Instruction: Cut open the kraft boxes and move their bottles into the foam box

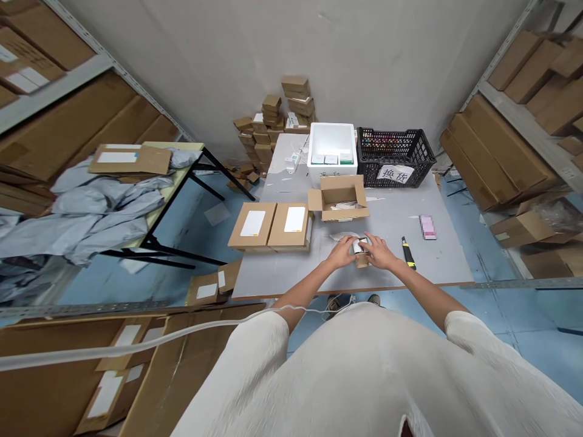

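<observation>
Near the front edge of the table, both hands close around a small box [362,261], which shows a white part on top and brown cardboard below. My left hand [342,251] grips it from the left with bent fingers. From the other side my right hand [381,252] holds it, fingertips at its upper edge. Fingers cover much of the box, so what is inside cannot be made out. Just beyond the hands stands an open cardboard box [345,215] with pale paper in it. A utility knife [408,254] lies to the right of my right hand.
Two closed, labelled cartons [268,247] sit on the grey table [291,276] at left. Behind are a white foam bin [331,128] with small boxes and a black crate [392,176]. A pink item [427,227] lies at right. Shelves of cartons [496,158] flank the table.
</observation>
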